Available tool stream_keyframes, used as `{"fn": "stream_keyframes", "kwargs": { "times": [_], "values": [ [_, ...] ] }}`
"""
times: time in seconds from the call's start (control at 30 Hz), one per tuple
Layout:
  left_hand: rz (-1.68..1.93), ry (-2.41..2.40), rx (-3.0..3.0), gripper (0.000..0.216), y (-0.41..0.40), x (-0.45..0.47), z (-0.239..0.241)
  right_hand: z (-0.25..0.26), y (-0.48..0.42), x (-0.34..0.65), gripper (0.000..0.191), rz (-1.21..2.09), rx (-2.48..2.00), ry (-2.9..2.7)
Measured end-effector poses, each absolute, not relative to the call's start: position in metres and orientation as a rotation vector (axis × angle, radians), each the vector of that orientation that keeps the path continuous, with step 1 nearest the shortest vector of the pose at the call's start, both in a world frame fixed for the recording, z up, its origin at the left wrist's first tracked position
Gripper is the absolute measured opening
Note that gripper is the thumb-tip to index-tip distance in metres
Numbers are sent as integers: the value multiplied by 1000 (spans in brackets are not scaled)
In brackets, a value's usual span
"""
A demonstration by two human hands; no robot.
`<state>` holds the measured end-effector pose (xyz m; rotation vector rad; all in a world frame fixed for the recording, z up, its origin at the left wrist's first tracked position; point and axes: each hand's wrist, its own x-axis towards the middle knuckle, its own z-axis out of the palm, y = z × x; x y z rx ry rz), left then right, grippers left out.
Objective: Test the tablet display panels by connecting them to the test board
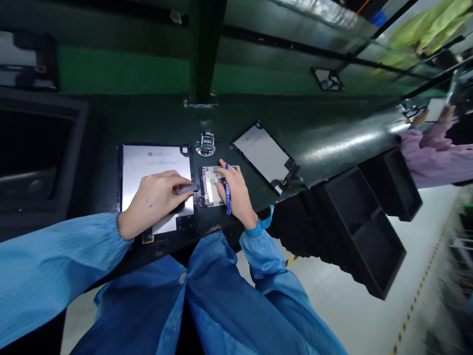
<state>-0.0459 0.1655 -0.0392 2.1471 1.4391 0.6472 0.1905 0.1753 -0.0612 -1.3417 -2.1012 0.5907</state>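
My left hand (pixel 157 197) reaches over a large tablet-like panel (pixel 136 162) with a silvery back and a black frame. Its thumb and fingers pinch a small grey flat piece (pixel 189 188) at the panel's right edge. Close beside lies a small circuit board (pixel 209 190) with pale strips and a red wire at its lower left corner. My right hand (pixel 236 192) rests on that board, fingertips touching it. A blue pen (pixel 227 192) is held between the fingers of this hand, its length running toward me.
A metal tally counter (pixel 206 144) stands behind the board. To the right, a second silvery panel (pixel 264 157) lies tilted on the dark green bench (pixel 314 128). Black trays (pixel 369 222) are stacked below the bench's edge. A co-worker's pink sleeve (pixel 424 153) shows at far right.
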Motion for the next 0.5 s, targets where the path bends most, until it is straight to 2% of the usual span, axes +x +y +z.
{"fn": "stream_keyframes", "kwargs": {
  "times": [0.1, 0.5],
  "values": [
    [654, 1446, 2146, 24, 160, -44, -41, -66, 165, 189, 31, 544, -1367, -2200],
    [585, 1426, 2220, 24, 146, -37, -44, -70, 143, 185, 29, 547, -1376, -2159]
  ]
}}
